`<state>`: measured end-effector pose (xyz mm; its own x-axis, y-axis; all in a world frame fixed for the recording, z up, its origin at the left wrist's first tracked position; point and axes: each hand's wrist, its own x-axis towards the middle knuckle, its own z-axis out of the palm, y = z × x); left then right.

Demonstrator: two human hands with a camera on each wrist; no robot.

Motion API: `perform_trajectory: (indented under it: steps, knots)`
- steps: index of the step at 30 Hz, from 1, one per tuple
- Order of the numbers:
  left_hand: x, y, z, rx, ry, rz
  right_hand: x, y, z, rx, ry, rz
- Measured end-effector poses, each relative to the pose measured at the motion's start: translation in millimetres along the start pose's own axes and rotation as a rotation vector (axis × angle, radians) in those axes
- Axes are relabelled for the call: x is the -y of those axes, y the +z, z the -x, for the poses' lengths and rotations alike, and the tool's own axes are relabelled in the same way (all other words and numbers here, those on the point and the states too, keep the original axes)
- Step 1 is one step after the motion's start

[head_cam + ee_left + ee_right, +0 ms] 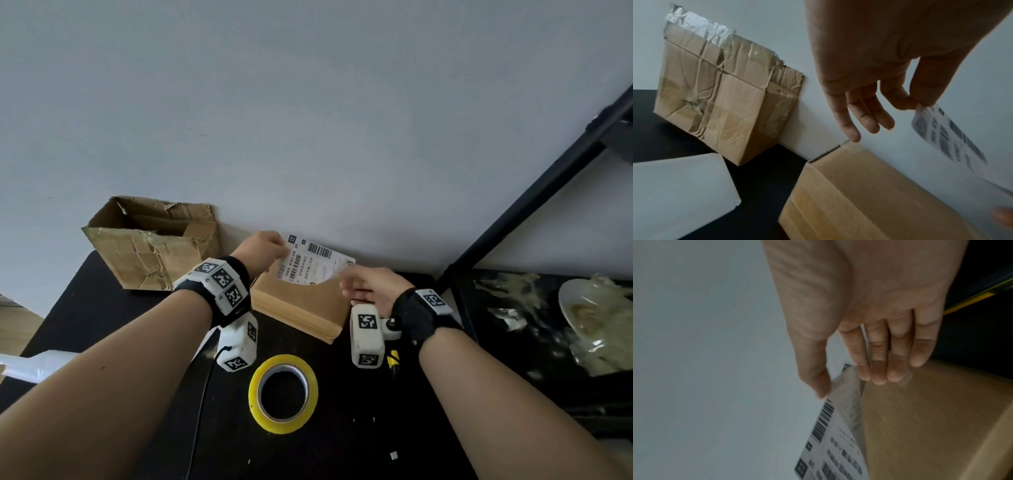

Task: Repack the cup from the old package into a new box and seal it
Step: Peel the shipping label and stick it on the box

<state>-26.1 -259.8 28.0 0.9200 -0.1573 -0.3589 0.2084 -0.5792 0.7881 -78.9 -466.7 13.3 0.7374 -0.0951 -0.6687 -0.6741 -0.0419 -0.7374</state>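
Head view: both hands hold a white shipping label (pixel 313 262) over a closed new box (pixel 301 305) of smooth, flat brown cardboard that stands against the pale wall. The left hand (pixel 263 251) pinches the label's upper left corner between thumb and forefinger; in the left wrist view its other three fingers (pixel 863 116) hang straight and relaxed just above the box's far corner. The right hand (pixel 368 286) pinches the label's opposite end between thumb and fingers; the right wrist view shows the fingers (pixel 879 369) straight and close together, tips against the box top. The label is thin printed paper with black barcodes and rows of text, and it curves down to the box top on the side nearer the person. The box's top seam carries a strip of clear glossy tape (pixel 851 147). The cup is not visible in any view. Left of the left hand stands the old package (pixel 150 243), an open carton of crumpled, torn cardboard with wrinkled tape over its creased sides. Below the hands, nearer the person, a ring-shaped roll of yellow tape (pixel 283 393) lies flat on the black table (pixel 342 445). A smooth white block (pixel 674 191) lies below the left hand, beside the new box.
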Motion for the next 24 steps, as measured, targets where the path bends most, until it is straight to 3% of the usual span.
perform_trajectory:
  steps: [3,8,14,24]
  knots:
    - [7,1,-9,0.038,0.029,-0.054,0,-4,-3,-0.088,0.036,-0.085]
    - [18,1,-24,0.066,0.078,-0.133,-6,15,-8,-0.21,0.0,0.052]
    - [26,-3,-36,0.105,0.128,-0.267,-12,32,-16,-0.292,0.006,0.038]
    - [39,-3,-42,0.107,0.122,-0.345,-15,35,-22,-0.481,-0.056,0.269]
